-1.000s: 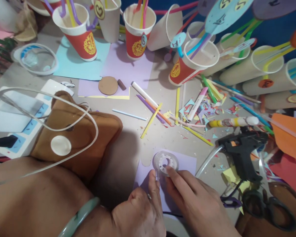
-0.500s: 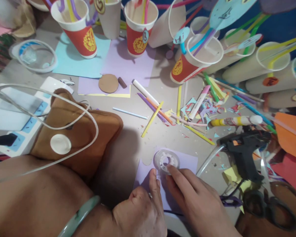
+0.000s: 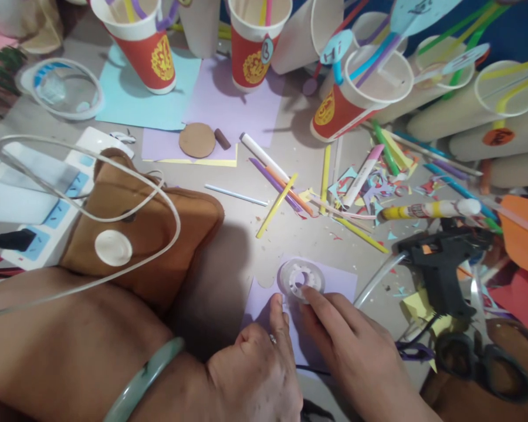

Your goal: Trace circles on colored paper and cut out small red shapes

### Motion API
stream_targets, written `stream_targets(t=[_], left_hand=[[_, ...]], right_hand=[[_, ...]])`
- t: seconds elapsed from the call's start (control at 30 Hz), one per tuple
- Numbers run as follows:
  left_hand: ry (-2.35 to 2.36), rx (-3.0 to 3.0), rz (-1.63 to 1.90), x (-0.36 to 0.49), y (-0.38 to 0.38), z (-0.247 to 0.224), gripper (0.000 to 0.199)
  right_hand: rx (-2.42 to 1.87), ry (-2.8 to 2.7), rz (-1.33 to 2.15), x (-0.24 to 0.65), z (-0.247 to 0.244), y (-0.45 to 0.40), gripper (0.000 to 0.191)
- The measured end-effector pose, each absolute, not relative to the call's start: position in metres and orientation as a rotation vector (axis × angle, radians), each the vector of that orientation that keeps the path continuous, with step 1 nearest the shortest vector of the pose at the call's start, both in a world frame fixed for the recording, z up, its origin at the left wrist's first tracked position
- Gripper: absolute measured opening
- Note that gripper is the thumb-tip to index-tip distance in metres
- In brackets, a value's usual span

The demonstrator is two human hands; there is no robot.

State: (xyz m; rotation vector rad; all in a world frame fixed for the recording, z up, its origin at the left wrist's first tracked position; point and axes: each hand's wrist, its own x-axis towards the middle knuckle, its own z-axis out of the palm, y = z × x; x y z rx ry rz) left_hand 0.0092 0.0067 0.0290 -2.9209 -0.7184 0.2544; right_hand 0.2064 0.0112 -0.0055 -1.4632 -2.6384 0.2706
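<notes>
My left hand (image 3: 259, 366), with a ring on one finger and a green bangle (image 3: 145, 375) at the wrist, rests on a purple sheet of paper (image 3: 341, 280). One finger stretches forward beside a clear roll of tape (image 3: 312, 275); the finger to its left is bent, and the underside of the hand is hidden. My right hand (image 3: 356, 346) has its fingers on the near edge and hub of the tape roll, which lies flat on the paper. A rounded notch shows in the sheet's edge left of the roll.
Red paper cups (image 3: 162, 58) and several pale cups line the back. Markers (image 3: 264, 157), straws and paper scraps lie mid-table. A black glue gun (image 3: 440, 269) and scissors (image 3: 484, 363) are at right. A brown pouch (image 3: 158, 234), power strip (image 3: 39, 234) and white cable (image 3: 176, 217) are at left.
The view has shifted slightly, so things on the table appear a little higher and further right. Both hands keep about the same position at the tape roll.
</notes>
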Motion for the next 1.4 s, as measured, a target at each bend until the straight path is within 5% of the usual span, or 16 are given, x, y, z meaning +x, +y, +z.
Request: stream_targets(t=[0.27, 1.4], left_hand=[[-0.819, -2.941, -0.103, 0.008, 0.018, 0.031, 0.033], [-0.441, -2.831, 0.470, 0.007, 0.015, 0.037, 0.049]], right_hand=[[-1.454, -2.643, 0.266, 0.206, -0.004, 0.011, 0.026], [-1.438, -2.660, 0.286, 0.208, 0.001, 0.008, 0.040]])
